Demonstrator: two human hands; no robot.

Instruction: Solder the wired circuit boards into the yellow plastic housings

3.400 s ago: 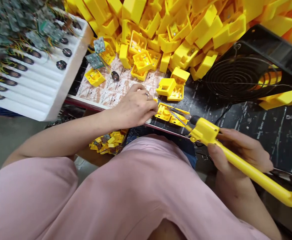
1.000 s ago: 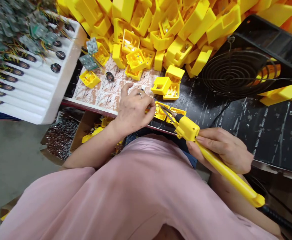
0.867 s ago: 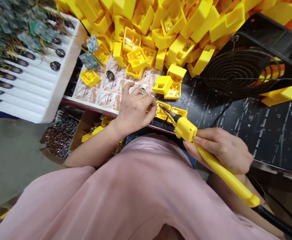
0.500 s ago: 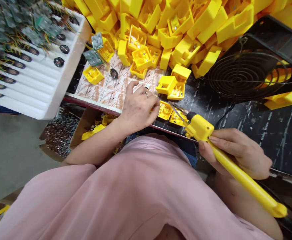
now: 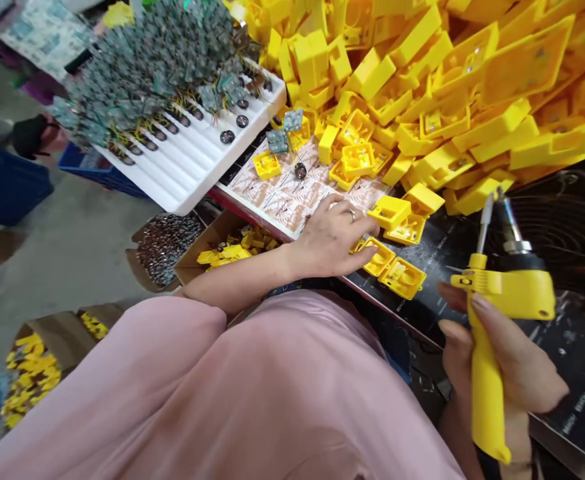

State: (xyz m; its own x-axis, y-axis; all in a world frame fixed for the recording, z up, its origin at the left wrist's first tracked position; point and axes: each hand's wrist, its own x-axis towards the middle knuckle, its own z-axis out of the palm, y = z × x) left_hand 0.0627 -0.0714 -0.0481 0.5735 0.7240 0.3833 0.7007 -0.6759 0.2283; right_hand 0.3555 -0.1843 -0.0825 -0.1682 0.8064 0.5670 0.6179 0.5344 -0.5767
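The tray of circuit boards sits left of the heap of housings; two boxes lie below the bench edge.

My yellow soldering gun stands nearly upright, tip up, off the counter; two open yellow shells lie side by side at the counter's near edge

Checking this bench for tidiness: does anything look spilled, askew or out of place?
Yes. The yellow housings lie in a loose heap spilling across the table, tilted every way. The right hand holds the soldering iron tip-up, clear of the parts. The left hand rests by two open housings.
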